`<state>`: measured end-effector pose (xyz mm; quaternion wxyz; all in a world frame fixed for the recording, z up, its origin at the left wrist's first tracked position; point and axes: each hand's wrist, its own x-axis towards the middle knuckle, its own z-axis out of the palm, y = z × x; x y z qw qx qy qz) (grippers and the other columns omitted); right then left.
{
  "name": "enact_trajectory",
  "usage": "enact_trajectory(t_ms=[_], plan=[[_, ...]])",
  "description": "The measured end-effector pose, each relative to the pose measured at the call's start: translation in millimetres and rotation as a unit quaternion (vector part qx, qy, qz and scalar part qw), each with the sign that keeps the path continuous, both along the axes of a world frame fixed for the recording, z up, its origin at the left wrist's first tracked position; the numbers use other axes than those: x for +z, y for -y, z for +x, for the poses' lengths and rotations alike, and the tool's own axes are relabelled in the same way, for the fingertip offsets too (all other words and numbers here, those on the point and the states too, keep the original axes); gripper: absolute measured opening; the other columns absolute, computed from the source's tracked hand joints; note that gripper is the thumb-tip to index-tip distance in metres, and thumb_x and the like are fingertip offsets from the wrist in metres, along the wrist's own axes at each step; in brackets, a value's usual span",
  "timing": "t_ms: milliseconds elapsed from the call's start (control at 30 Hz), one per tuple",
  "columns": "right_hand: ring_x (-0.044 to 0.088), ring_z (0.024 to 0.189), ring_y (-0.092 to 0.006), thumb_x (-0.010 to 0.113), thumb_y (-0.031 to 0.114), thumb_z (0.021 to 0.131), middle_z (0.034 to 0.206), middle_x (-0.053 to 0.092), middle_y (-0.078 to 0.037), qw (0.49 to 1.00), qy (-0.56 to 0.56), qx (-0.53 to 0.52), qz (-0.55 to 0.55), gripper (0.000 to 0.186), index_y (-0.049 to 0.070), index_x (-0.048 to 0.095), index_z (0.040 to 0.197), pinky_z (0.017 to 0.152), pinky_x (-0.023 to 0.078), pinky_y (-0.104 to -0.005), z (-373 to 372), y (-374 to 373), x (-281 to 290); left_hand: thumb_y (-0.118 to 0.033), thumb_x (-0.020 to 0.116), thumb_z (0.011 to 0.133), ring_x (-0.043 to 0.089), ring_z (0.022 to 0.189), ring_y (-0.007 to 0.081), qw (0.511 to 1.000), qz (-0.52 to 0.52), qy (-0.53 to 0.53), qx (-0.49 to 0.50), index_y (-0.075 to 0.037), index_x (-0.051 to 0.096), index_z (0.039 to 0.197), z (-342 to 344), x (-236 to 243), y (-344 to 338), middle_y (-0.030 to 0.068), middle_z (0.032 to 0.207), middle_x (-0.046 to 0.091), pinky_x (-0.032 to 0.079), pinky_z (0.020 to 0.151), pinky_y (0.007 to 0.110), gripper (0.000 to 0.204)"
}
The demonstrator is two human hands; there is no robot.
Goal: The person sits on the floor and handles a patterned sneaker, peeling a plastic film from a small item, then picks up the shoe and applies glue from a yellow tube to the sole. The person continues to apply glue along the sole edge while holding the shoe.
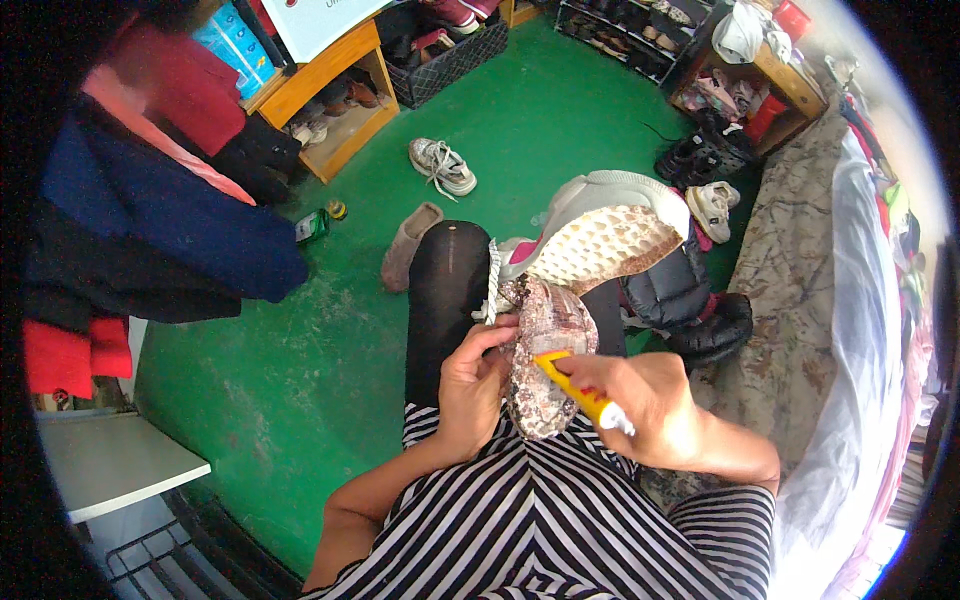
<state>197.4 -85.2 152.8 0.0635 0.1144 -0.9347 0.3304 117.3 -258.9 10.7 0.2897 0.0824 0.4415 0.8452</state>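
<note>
My left hand (475, 385) grips the edge of a mottled brown-and-white insole-shaped piece (543, 360) held over my lap. My right hand (650, 400) holds a yellow glue tube (580, 392) with a white cap end, its tip touching that piece near the middle. Just beyond, a sneaker (600, 235) lies sole-up across my knees, showing a white dotted outsole, a grey rim and pink at the heel. White laces (492, 285) hang beside it. My legs are in black leggings (448, 300), my top is black-and-white striped.
Green floor (300, 380) with a grey sneaker (442, 166), a tan boot (408, 245) and a small bottle (314, 226). Wooden shelves (335, 90) with shoes at the back left, shoe racks (640, 30) behind, black puffy boots (705, 320) at right, a white table (110, 460) at left.
</note>
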Motion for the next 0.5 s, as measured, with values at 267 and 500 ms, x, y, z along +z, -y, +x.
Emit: enact_trajectory(t_ms=[267,500], plan=[[0.069,0.065,-0.0294,0.07,-0.001,0.073,0.084,0.07,-0.013,0.995,-0.046,-0.039,-0.075,0.032,0.003,0.06,0.103,0.056,0.056,-0.0368,4.0,-6.8,2.6,0.021,0.044,0.086,0.053,0.122,0.0214,1.0,0.014,-0.018,0.0,-0.001,0.061,0.115,0.1,1.5,-0.7,0.0129,0.131,0.052,0.044,0.103,0.032,0.039],[0.073,0.084,-0.0238,0.072,-0.003,0.081,0.092,0.072,-0.016,0.988,-0.008,-0.142,-0.067,0.02,-0.002,0.058,0.096,0.071,0.057,-0.0314,-11.3,-13.7,-7.7,0.019,0.044,0.088,0.053,0.121,0.0209,0.999,0.026,0.044,-0.007,-0.001,0.061,0.115,0.7,6.4,-0.6,0.0125,0.131,0.052,0.045,0.103,0.033,0.038]])
